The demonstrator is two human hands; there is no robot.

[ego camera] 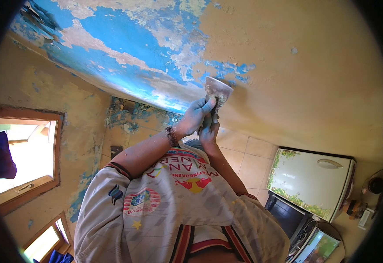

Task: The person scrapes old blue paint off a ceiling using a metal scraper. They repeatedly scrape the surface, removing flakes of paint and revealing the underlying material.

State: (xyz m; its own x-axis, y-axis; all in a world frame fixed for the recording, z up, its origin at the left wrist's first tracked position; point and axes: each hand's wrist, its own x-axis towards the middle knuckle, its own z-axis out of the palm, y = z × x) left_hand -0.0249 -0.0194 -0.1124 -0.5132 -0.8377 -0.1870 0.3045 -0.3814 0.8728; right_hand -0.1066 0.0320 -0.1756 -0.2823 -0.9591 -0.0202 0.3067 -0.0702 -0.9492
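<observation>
My left hand (197,115), dusty and with a dark bracelet at the wrist, grips a paint scraper (218,90), its thumb pressed against the lower part of the wide metal blade. Just below it, my right hand (208,129) is closed around the scraper's handle, which the fingers mostly hide. The blade's edge is at or very near the wall (293,82), by a ragged border of tan paint; contact cannot be told. Bare blue patches (122,31) and greyish patches show left of the blade, while tan paint covers the right side.
Blue and tan paint flakes (125,115) lie in the corner on the left. A wood-framed window (58,148) opens in the left wall, with dark cloth hanging there. To the right stand a small white refrigerator (306,180) and a screen (321,245) on the tiled floor's (234,157) far side.
</observation>
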